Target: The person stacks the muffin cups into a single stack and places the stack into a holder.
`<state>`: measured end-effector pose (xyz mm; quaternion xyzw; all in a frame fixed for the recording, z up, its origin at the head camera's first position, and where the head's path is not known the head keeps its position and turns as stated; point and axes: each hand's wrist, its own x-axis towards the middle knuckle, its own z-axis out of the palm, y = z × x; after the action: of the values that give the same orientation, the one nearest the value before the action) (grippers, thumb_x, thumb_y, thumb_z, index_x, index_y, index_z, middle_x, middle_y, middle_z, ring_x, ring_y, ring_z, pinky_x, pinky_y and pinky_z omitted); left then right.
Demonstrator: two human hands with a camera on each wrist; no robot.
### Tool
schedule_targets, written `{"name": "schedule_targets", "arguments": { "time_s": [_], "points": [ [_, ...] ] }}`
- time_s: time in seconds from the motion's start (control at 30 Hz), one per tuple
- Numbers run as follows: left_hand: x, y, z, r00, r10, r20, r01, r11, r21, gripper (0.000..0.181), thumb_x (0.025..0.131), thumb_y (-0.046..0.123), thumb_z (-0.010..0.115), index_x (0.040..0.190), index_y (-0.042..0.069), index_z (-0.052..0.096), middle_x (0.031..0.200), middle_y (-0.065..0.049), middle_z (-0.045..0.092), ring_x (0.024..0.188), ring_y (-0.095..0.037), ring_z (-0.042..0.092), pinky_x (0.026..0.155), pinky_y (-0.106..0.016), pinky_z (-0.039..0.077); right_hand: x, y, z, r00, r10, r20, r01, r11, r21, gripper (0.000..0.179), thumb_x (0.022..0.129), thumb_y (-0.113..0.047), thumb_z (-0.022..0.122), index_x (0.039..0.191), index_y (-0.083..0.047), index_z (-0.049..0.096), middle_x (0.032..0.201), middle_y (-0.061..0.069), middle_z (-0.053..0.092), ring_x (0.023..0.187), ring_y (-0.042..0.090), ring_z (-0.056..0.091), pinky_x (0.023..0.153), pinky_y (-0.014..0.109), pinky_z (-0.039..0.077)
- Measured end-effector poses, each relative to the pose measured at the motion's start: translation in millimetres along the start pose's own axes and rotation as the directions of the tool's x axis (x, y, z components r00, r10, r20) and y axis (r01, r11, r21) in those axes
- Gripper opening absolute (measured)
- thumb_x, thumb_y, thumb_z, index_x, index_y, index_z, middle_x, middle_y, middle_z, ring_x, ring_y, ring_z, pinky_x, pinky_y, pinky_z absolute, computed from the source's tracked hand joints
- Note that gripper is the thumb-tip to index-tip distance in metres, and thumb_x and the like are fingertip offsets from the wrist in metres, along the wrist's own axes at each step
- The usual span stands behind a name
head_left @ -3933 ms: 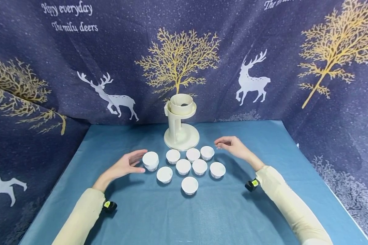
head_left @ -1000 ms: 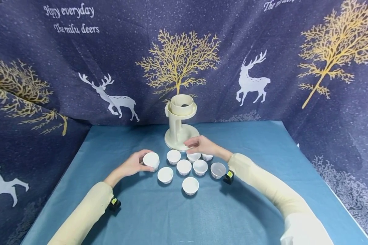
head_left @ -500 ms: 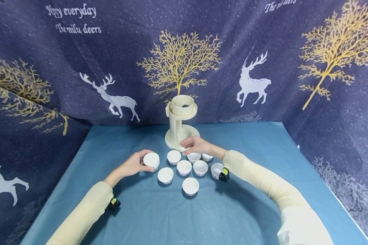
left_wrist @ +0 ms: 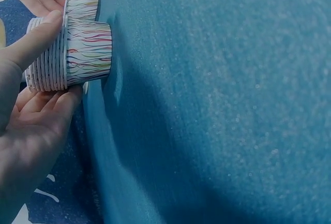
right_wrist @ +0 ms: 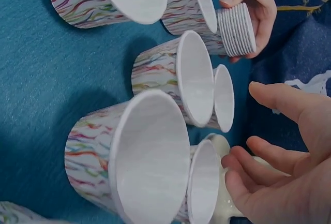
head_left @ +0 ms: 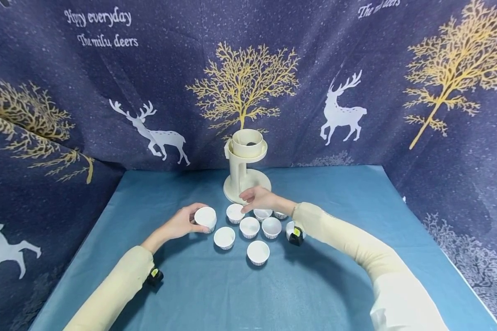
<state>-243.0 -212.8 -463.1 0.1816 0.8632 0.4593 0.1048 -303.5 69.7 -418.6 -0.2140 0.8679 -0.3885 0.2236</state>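
White cups (head_left: 249,227) sit in front of the cream stand (head_left: 235,172), the left hand (head_left: 180,224) gripping a nested stack (head_left: 205,217) at its front left, while the right hand (head_left: 258,199), fingers parted and empty, could topple one by brushing its rim.

Eight single cups (head_left: 249,228), one stack of cups (head_left: 205,217) and one stand (head_left: 234,171) are showing.
The left hand (head_left: 180,224) is holding the stack, its rims nesting too tightly for a sure count. One single cup is standing just beside the right hand (head_left: 260,199), two are showing partly behind that hand and wrist, one partly behind the right wrist camera (head_left: 296,236), and four are sitting nearer the person. One cylinder (head_left: 246,151) is resting in the stand, beyond the right hand.
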Motion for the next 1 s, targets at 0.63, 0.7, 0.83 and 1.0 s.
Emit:
{"name": "schedule_targets", "arguments": {
  "time_s": [0.63, 0.7, 0.83, 1.0],
  "points": [
    [0.8, -2.2, 0.7, 1.0, 0.018, -0.007, -0.018, 1.0, -0.002, 0.063, 0.068, 0.017, 0.08, 0.123, 0.01, 0.05, 0.117, -0.009, 0.057, 0.106, -0.022, 0.056, 0.09, -0.037, 0.046, 5.3, -3, 18, 0.995, -0.096, 0.002, 0.096, 0.987, -0.13, 0.063, 0.063, -0.017, 0.082, 0.119, -0.003, 0.057, 0.115, 0.012, 0.062, 0.107, 0.025, 0.057, 0.092, 0.032, 0.044],
    [0.6, -2.1, 0.7, 1.0, 0.019, -0.009, -0.019, 1.0, 0.002, 0.063, 0.068, 0.019, 0.08, 0.123, 0.011, 0.05, 0.117, -0.008, 0.057, 0.106, -0.021, 0.055, 0.091, -0.038, 0.046, 5.2, -2, 20, 0.992, -0.127, -0.002, 0.126, 0.981, -0.146, 0.062, 0.062, -0.017, 0.082, 0.117, -0.002, 0.057, 0.113, 0.012, 0.063, 0.106, 0.025, 0.058, 0.091, 0.032, 0.045],
    [0.2, -3.2, 1.4, 1.0, 0.027, -0.008, -0.027, 1.0, 0.014, 0.064, 0.068, 0.022, 0.08, 0.123, 0.011, 0.05, 0.117, -0.009, 0.057, 0.106, -0.022, 0.055, 0.091, -0.038, 0.046, 5.6, 0, 24, 0.983, -0.183, -0.006, 0.179, 0.967, -0.183, 0.059, 0.061, -0.016, 0.082, 0.113, -0.001, 0.059, 0.108, 0.011, 0.065, 0.101, 0.024, 0.059, 0.088, 0.033, 0.045],
    [-0.5, -2.2, 1.4, 1.0, 0.026, -0.007, -0.026, 1.0, 0.012, 0.065, 0.067, 0.023, 0.081, 0.124, 0.011, 0.05, 0.117, -0.009, 0.057, 0.105, -0.021, 0.056, 0.09, -0.036, 0.046, 6.4, -2, 29, 0.981, -0.192, -0.028, 0.178, 0.947, -0.266, 0.058, 0.06, -0.019, 0.082, 0.111, -0.004, 0.061, 0.106, 0.008, 0.066, 0.096, 0.021, 0.059, 0.086, 0.032, 0.045]
  ]
}}
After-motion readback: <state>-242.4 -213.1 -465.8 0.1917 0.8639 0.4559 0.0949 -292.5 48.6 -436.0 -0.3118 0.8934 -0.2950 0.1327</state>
